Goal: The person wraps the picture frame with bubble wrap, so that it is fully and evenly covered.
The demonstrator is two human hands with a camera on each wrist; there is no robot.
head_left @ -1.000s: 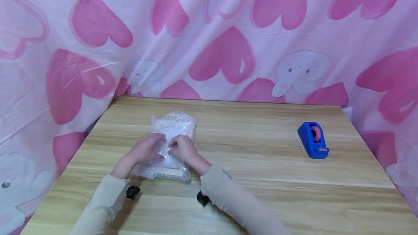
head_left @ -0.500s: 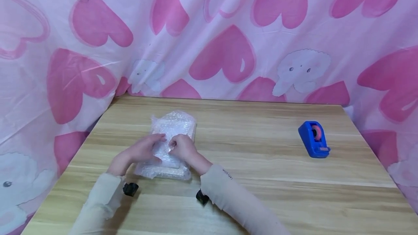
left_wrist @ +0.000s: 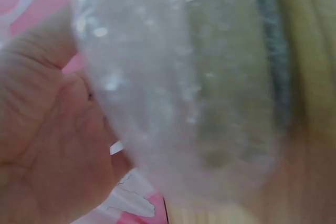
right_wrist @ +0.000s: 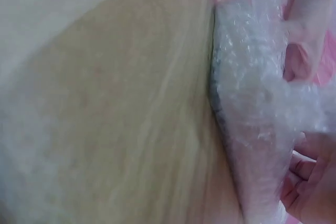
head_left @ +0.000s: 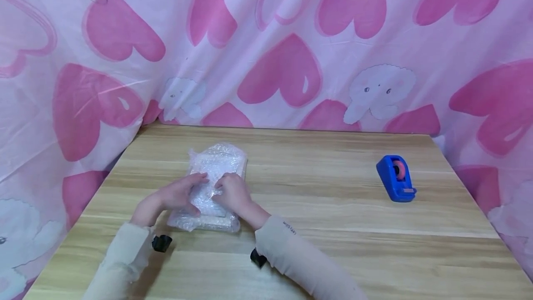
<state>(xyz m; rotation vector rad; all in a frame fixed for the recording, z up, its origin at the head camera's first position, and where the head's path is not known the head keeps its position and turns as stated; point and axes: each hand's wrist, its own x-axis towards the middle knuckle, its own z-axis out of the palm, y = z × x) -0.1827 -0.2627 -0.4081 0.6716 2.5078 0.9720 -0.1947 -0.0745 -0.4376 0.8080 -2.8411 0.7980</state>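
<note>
A flat package in clear bubble wrap [head_left: 220,156] lies on the left part of the table, with a pale slab-like thing showing through the plastic. My left hand [head_left: 179,193] rests over its left side, fingers spread and thumb apart; the left wrist view has the palm [left_wrist: 50,150] beside the blurred wrap [left_wrist: 152,77]. On the package's upper face, my right hand [head_left: 233,193] has its fingers curled and pinches the wrap near the middle. In the right wrist view, a loose flap of wrap [right_wrist: 307,106] stands up between the left hand [right_wrist: 310,19] and the right hand [right_wrist: 312,182].
A blue tape dispenser [head_left: 393,179] with a pink roll stands at the table's right. Black wrist cameras hang under both sleeves, the left one [head_left: 161,243] close over the wood. A pink heart-patterned cloth [head_left: 279,68] hangs behind the wooden table [head_left: 316,170].
My left wrist has shifted a little left, and its thumb has slid down toward the package's near edge. The right hand keeps its pinch on the wrap. The head view has shifted slightly.
</note>
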